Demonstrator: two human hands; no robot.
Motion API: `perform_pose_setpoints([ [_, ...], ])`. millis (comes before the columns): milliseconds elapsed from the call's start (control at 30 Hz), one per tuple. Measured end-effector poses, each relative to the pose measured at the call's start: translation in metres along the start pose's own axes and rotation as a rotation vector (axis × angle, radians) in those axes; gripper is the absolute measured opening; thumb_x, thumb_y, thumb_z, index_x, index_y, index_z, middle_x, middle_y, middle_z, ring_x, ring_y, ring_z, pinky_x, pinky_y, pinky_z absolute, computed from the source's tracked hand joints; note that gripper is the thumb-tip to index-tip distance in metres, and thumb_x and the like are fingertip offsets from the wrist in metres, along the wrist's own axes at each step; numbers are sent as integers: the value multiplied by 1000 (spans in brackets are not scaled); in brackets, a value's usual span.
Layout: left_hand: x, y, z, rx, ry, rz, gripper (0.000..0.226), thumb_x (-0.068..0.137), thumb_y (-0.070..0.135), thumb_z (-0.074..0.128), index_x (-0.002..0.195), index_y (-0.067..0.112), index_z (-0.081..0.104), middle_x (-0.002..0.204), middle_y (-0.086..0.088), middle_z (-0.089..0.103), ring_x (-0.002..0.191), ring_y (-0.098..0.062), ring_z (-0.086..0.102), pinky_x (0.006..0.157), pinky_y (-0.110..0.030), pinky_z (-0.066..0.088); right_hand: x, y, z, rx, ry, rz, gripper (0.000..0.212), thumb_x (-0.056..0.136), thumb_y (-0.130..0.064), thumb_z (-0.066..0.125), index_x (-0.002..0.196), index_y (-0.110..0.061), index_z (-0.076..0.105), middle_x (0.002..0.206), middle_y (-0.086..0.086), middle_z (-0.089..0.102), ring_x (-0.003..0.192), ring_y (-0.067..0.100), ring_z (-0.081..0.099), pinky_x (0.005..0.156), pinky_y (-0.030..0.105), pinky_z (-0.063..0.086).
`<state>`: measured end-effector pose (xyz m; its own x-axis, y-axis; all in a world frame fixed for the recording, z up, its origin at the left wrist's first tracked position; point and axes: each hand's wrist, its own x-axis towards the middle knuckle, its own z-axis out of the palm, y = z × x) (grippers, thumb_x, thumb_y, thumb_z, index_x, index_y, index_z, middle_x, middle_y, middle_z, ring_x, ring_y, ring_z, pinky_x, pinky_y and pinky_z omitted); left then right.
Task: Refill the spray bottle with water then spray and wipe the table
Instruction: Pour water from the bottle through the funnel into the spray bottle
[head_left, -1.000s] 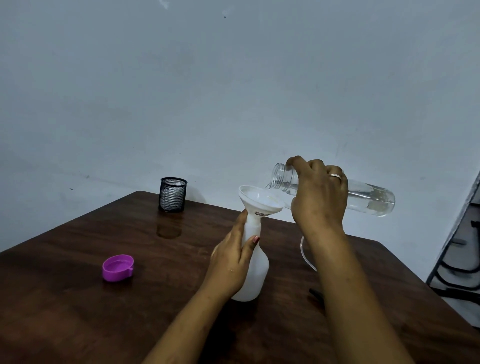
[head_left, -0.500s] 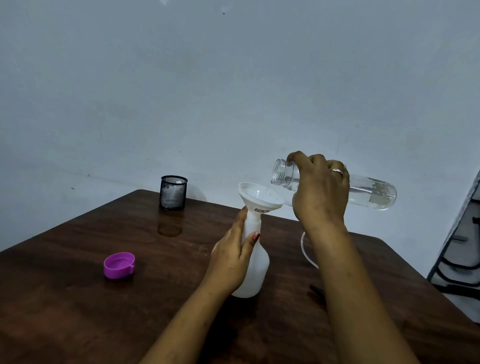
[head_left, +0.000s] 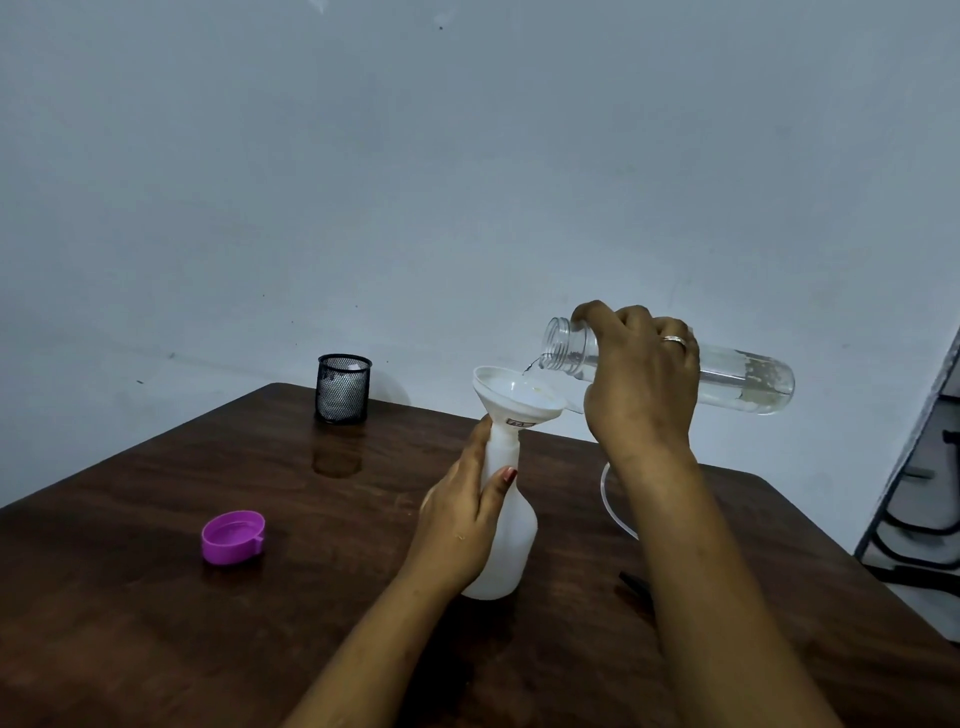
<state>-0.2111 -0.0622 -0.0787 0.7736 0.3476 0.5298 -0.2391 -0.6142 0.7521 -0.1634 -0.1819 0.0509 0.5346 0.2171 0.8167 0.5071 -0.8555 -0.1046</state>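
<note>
A white spray bottle without its head stands on the dark wooden table, with a white funnel in its neck. My left hand grips the bottle's upper body. My right hand holds a clear water bottle tipped almost level, mouth at the left above the funnel. A thin stream of water runs from the mouth into the funnel. A little water lies along the clear bottle's lower side.
A purple cap lies on the table at the left. A black mesh cup stands at the far edge. A thin clear tube and a black part lie behind my right forearm. Dark chair frames stand at the right.
My right hand lifted the clear bottle slightly, then tipped its mouth lower toward the funnel; water flows again. My left hand and the spray bottle stayed put.
</note>
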Motion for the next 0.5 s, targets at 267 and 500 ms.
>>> perform_pose_setpoints([
  [267, 0, -1, 1, 0, 5, -3, 55, 97, 41, 33, 148, 34, 13, 153, 9, 31, 138, -11, 32, 110, -28, 26, 1, 1, -1, -3, 1, 4, 62, 81, 9, 47, 128, -31, 50, 122, 4, 56, 122, 31, 41, 115, 43, 22],
  [500, 1, 1, 0, -1, 11, 15, 54, 96, 41, 33, 147, 36, 13, 151, 12, 33, 136, -10, 35, 104, -23, 26, 1, 3, 0, -5, 5, 2, 64, 79, 10, 46, 128, -31, 51, 121, 4, 55, 122, 31, 41, 115, 42, 21],
])
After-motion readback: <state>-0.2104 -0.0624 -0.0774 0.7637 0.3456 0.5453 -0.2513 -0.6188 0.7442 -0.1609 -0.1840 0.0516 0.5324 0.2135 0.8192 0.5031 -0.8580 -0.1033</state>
